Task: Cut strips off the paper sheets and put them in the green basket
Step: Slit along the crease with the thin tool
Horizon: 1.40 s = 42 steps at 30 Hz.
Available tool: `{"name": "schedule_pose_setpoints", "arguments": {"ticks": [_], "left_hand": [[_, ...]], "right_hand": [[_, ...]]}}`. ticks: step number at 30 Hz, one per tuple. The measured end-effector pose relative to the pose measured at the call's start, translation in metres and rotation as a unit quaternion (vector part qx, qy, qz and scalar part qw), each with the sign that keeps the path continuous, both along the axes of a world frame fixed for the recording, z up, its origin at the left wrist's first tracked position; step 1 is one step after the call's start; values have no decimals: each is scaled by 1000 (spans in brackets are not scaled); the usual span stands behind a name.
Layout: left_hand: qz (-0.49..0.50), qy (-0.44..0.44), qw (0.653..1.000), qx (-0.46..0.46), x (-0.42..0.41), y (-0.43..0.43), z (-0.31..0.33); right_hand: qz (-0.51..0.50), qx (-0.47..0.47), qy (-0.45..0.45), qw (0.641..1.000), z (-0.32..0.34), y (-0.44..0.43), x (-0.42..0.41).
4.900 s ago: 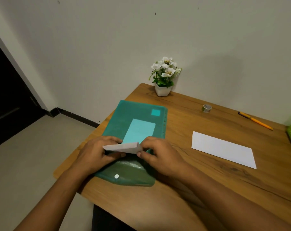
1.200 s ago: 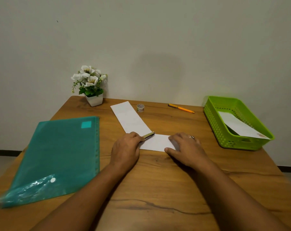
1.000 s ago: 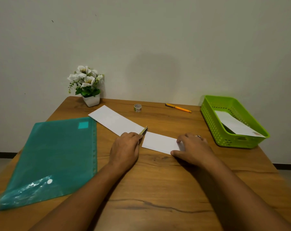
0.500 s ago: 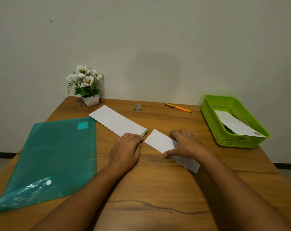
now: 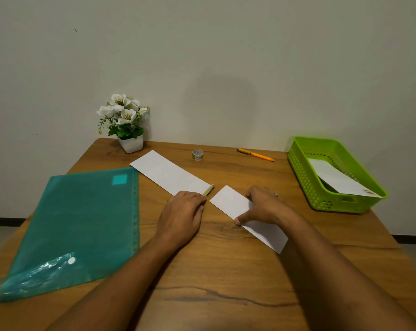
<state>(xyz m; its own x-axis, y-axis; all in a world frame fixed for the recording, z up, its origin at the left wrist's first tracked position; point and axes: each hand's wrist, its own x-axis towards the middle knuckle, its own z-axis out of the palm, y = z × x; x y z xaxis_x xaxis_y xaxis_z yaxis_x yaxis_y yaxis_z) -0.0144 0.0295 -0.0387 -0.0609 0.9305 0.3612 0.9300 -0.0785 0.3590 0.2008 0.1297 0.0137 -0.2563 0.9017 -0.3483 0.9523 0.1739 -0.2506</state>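
Wooden table [image 5: 226, 271], centre frame: I see left hand [image 5: 181, 215] curled round a cutter [image 5: 208, 189] at the long paper sheet's [image 5: 166, 173] near end. Strip [image 5: 228, 199] lies just right of it, pinched across by right hand [image 5: 265, 206]. Green basket [image 5: 304, 180] sits far right, well apart.

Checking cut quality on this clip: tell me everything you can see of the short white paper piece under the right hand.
The cut strip is a white paper rectangle, blank on the side shown, lying diagonally on the wooden table. The right hand covers its middle, thumb at the near long edge, fingers at the far one. A gap, where the left hand holds a cutter, parts it from the longer sheet. It is not yet in the green basket.
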Motion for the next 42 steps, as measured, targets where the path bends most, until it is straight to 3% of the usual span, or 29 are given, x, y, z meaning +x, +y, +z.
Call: {"name": "schedule_pose_setpoints", "arguments": {"ticks": [8, 16, 20, 30, 42], "left_hand": [[-1, -15, 1000, -2, 0, -1, 1], [-22, -50, 998, -21, 0, -2, 5], [-25, -49, 998, -32, -1, -2, 5], [-19, -56, 997, -39, -1, -2, 5], [-17, -51, 998, -39, 0, -2, 6]], "right_hand": [[-6, 63, -9, 998, 3, -9, 3], [-83, 111, 211, 968, -9, -11, 10], [-103, 115, 260, 953, -11, -12, 7], [-141, 142, 325, 924, -4, -9, 8], [-126, 113, 350, 921, -10, -15, -3]]}}
